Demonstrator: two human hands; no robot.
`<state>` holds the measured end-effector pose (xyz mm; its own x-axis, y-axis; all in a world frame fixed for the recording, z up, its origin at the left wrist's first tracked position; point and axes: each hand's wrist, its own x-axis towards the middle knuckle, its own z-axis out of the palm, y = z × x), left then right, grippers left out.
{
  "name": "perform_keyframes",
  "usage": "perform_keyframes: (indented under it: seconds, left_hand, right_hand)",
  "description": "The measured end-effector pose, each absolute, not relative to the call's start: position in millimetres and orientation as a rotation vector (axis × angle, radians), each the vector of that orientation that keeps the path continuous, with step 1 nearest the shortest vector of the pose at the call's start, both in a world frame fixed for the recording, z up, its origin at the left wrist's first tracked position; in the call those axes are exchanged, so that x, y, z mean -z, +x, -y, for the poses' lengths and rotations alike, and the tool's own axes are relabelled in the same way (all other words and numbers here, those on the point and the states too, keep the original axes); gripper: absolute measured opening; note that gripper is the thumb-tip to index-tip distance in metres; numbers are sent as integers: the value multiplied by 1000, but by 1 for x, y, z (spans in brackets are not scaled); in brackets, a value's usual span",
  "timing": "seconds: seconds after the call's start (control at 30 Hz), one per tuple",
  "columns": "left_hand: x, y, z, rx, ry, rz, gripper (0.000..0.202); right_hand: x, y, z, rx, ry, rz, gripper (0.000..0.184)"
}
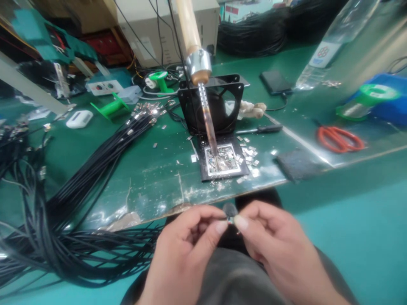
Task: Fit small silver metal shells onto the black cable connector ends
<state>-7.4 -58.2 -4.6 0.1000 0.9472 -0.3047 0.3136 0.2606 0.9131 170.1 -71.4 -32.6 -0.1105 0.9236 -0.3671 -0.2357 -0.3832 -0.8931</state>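
Observation:
Below the front edge of the table, over my lap, my left hand [190,241] and my right hand [273,237] meet at the fingertips. Both pinch a small metallic piece [230,220], thumbs against forefingers. It is too small and blurred to name, and the fingers cover much of it. Ahead of them a soldering iron [208,114] with a wooden handle points down, its tip over a small white-edged tray [222,173] filled with little metal bits.
A black fan frame [190,110] stands behind the iron. Loose metal pieces [251,154], a screwdriver [269,128] and orange-handled scissors [340,140] lie rightward. Bundled black cables [92,169] spread at left, some hanging over the edge. A plastic bottle [327,51] stands back right.

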Motion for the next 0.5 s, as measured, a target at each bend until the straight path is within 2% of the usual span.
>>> perform_keyframes:
  seconds: [0.23, 0.5]
  left_hand:
    - [5, -10, 58, -687, 1194, -1359, 11]
    - [6, -14, 53, -629, 972, -1273, 20]
  right_hand:
    - [38, 173, 68, -1787, -1191, 776, 43]
    - [33, 178, 66, -1716, -1202, 958, 35]
